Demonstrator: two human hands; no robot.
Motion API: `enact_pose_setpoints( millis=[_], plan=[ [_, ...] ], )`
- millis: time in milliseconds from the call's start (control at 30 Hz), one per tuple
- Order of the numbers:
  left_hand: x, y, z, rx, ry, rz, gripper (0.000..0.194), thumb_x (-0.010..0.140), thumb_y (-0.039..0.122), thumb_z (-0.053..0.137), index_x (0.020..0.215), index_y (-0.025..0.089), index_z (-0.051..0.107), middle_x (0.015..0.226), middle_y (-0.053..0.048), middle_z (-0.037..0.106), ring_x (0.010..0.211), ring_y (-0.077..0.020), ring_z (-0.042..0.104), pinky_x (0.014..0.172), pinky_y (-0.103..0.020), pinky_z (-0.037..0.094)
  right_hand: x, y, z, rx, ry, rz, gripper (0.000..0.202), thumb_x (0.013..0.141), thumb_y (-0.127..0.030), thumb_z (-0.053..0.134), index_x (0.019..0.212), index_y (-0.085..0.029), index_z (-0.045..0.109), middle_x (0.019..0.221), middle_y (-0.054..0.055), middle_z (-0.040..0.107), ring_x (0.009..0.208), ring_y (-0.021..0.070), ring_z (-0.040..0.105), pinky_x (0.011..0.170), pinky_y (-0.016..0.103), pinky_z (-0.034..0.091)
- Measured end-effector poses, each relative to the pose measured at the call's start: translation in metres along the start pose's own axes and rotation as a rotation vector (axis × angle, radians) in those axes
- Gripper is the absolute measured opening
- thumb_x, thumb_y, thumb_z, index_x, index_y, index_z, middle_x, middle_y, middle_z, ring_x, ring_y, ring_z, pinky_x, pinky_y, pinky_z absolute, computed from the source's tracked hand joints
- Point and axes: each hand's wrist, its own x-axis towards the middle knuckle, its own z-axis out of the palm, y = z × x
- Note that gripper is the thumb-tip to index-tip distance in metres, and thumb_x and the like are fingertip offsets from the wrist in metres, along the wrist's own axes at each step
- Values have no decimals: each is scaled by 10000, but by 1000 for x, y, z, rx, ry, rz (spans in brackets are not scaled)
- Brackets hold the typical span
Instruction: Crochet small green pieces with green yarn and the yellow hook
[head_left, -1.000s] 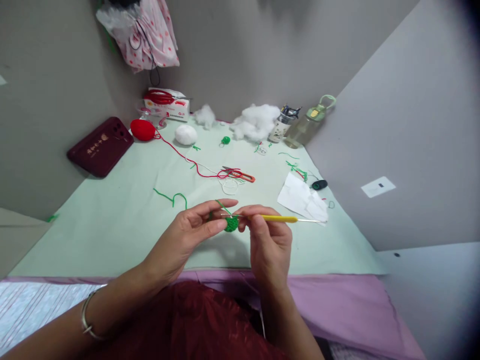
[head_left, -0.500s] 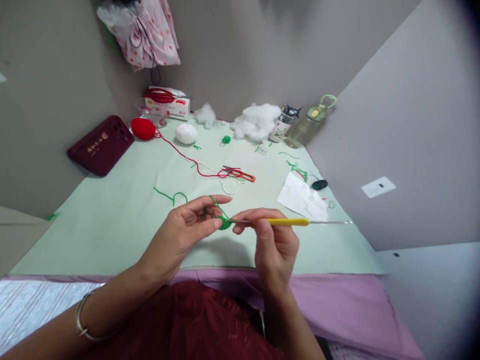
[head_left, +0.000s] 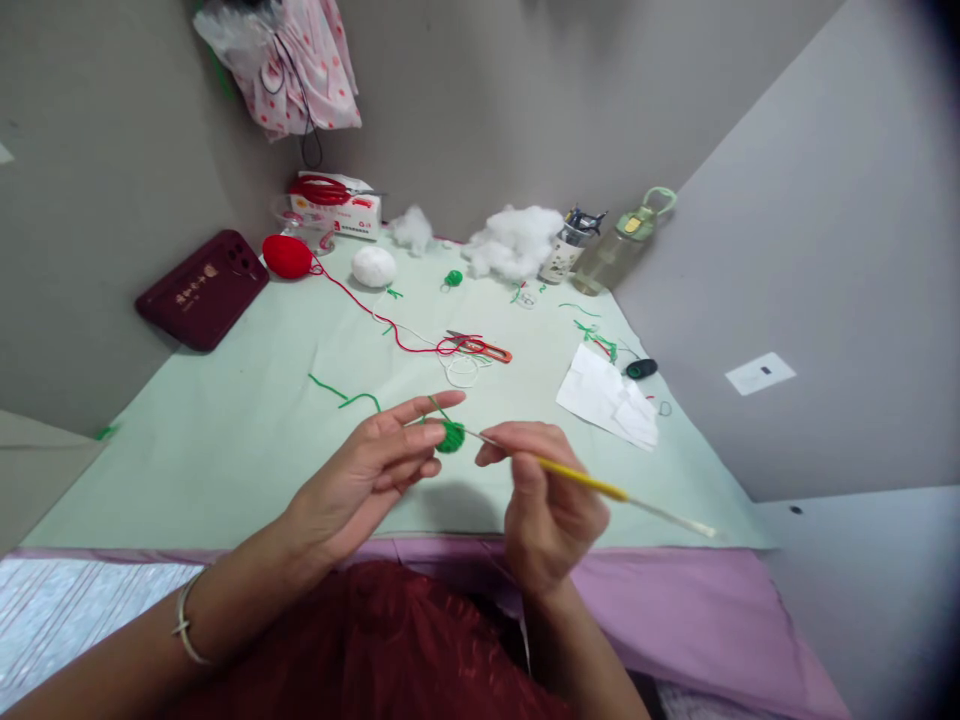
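My left hand (head_left: pixel 375 465) pinches a small round green crochet piece (head_left: pixel 451 437) between thumb and fingers. Green yarn (head_left: pixel 437 404) runs over its outstretched index finger, and a loose green tail (head_left: pixel 352 399) lies on the table to the left. In my right hand (head_left: pixel 551 500) is a crochet hook (head_left: pixel 585 477) with a yellow grip, held like a pen. Its thin metal tip meets the upper right edge of the green piece; whether it sits inside a stitch I cannot tell. The hook's rear end slants down to the right, slightly blurred.
Orange thread snips (head_left: pixel 486 349) lie beyond my hands among red yarn (head_left: pixel 397 345) and white yarn. Farther back are a red yarn ball (head_left: pixel 287 257), a white ball (head_left: pixel 373 267), fluffy stuffing (head_left: pixel 517 243), a pen cup (head_left: pixel 564 252) and a bottle (head_left: pixel 613 255). White paper (head_left: pixel 604 395) lies right.
The hook has tilted, its rear end swinging down from nearly level. The green piece has turned to show more of its round face, and my left fingers have shifted around it.
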Motion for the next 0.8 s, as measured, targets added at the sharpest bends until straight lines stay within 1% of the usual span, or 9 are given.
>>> enact_pose_setpoints(
  millis=[100,200,267,333,433,500,567,700,800],
  plan=[
    [-1,4,0,58,-12,53,375,807,260,870,1176,252,805,816,29,626,618,-62,446,676,-211,456,8,-1,0,241,7,180,213,1044,-221,543,1014,-241,753,874,34,734,698,150,670,642,331,591],
    [-2,1,3,167,8,142,356,815,280,870,1166,286,813,886,18,663,811,-112,568,768,-219,466,9,-1,2,204,-46,199,181,1026,-203,585,998,-241,760,910,32,755,753,150,686,661,311,593],
    [-1,-2,4,203,35,218,369,822,276,871,1185,307,808,898,22,687,887,-121,592,845,-217,462,4,0,4,91,-60,125,208,1010,-137,594,1054,-253,761,924,28,758,792,149,703,694,307,604],
    [0,-5,5,161,32,230,403,812,268,883,1204,309,799,916,15,718,907,-125,611,866,-219,468,-2,2,6,-78,-65,-37,287,982,-90,622,1157,-273,756,1000,45,760,871,164,723,746,322,621],
    [3,-4,4,20,-25,71,393,798,284,894,1181,258,810,771,33,673,624,-61,510,795,-222,502,-8,3,5,-251,-45,-233,376,962,-89,651,1260,-301,736,1109,78,749,970,201,730,775,354,636],
    [4,-1,3,-51,-36,-25,339,798,277,890,1126,212,830,596,93,516,479,-19,297,783,-221,521,-5,1,3,-180,-19,-154,328,978,-105,627,1214,-295,752,1044,68,753,914,197,726,736,352,628],
    [5,2,2,-81,-13,-23,298,791,242,888,1083,204,843,550,123,418,459,-7,204,814,-219,534,0,-2,1,8,21,25,259,1001,-131,601,1118,-285,772,931,39,746,790,168,695,671,326,597],
    [3,-1,4,44,4,103,294,786,227,884,1075,262,843,800,29,676,637,-48,498,744,-181,498,8,-4,1,286,-21,225,191,1005,-201,628,1010,-286,800,918,22,756,786,150,673,677,302,557],
    [1,-4,6,182,-10,181,261,840,266,846,1100,283,838,901,-8,719,804,-103,564,610,-165,405,6,-1,3,310,-21,299,166,991,-210,661,1001,-282,811,917,16,762,803,141,669,708,291,542]
  ],
)
